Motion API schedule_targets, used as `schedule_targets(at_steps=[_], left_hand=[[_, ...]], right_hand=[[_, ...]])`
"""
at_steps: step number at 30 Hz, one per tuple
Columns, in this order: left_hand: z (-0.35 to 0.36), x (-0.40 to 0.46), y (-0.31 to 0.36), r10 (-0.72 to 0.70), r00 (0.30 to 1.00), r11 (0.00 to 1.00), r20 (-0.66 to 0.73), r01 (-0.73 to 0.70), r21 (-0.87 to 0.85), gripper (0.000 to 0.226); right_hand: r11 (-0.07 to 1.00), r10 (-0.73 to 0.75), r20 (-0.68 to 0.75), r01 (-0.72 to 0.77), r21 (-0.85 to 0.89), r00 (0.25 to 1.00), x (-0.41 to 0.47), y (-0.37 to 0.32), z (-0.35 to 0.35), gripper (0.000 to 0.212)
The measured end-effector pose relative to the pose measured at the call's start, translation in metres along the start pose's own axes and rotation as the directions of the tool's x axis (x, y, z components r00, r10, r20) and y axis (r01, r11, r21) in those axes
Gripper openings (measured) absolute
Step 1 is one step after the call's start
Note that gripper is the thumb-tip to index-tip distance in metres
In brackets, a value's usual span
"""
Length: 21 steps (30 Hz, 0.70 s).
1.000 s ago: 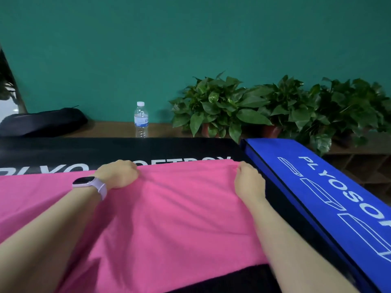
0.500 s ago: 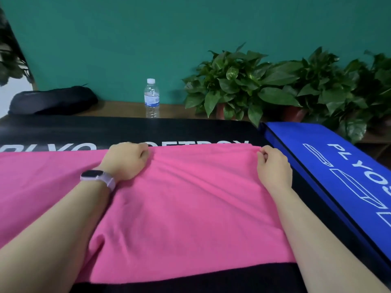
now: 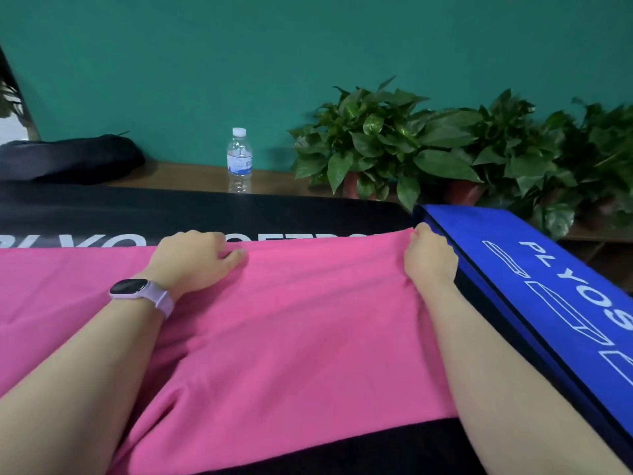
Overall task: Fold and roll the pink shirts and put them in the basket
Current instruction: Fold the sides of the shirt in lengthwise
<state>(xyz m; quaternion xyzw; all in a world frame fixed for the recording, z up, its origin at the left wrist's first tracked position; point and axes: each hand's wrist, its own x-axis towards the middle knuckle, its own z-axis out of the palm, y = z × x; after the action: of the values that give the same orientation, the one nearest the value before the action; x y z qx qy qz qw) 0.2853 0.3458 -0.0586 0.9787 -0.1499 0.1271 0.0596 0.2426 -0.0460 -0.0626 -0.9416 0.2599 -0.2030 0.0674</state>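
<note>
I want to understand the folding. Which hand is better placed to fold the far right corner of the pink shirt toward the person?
The right hand, probably. It already pinches the pink shirt at that far corner, beside the blue mat. The left hand grips the far edge nearer the middle.

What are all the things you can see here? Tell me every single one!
pink shirt: one, pink, spread on the black mat
black mat: one, black with white letters, under the shirt
blue mat: one, blue with white letters, right side
water bottle: one, clear, on the wooden ledge behind
potted plants: several, green, along the teal wall
dark bag: one, black, back left
watch: one, lilac strap, left wrist
left hand: gripping the shirt's far edge
right hand: pinching the shirt's far corner
</note>
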Motion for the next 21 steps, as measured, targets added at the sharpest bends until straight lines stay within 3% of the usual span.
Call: schedule_targets(at_steps=[4, 9, 12, 15, 21], left_hand=[[-0.013, 0.005, -0.001, -0.025, 0.999, 1.000, 0.021, 0.025, 0.013, 0.063], [-0.027, 0.016, -0.008, 0.032, 0.988, 0.995, -0.153, -0.016, 0.104, 0.070], [-0.017, 0.019, -0.015, -0.050, 0.998, 0.991, -0.043, 0.055, 0.123, 0.071], [-0.011, 0.023, -0.036, -0.130, 0.992, 0.981, 0.003, 0.128, 0.148, 0.054], [-0.015, 0.016, -0.028, -0.080, 0.960, 0.978, 0.267, 0.127, -0.166, 0.076]], right_hand=[[1.000, 0.004, -0.046, -0.004, 0.010, 0.999, 0.009, 0.004, 0.009, 0.018], [1.000, -0.005, -0.045, 0.004, -0.009, 0.999, 0.009, 0.002, 0.010, 0.019], [1.000, -0.004, -0.046, 0.003, -0.024, 0.999, 0.008, 0.001, 0.010, 0.017], [0.999, 0.007, -0.043, -0.008, -0.033, 0.999, 0.008, 0.001, 0.011, 0.015], [1.000, 0.011, -0.043, -0.011, -0.004, 0.999, 0.008, 0.001, 0.010, 0.016]])
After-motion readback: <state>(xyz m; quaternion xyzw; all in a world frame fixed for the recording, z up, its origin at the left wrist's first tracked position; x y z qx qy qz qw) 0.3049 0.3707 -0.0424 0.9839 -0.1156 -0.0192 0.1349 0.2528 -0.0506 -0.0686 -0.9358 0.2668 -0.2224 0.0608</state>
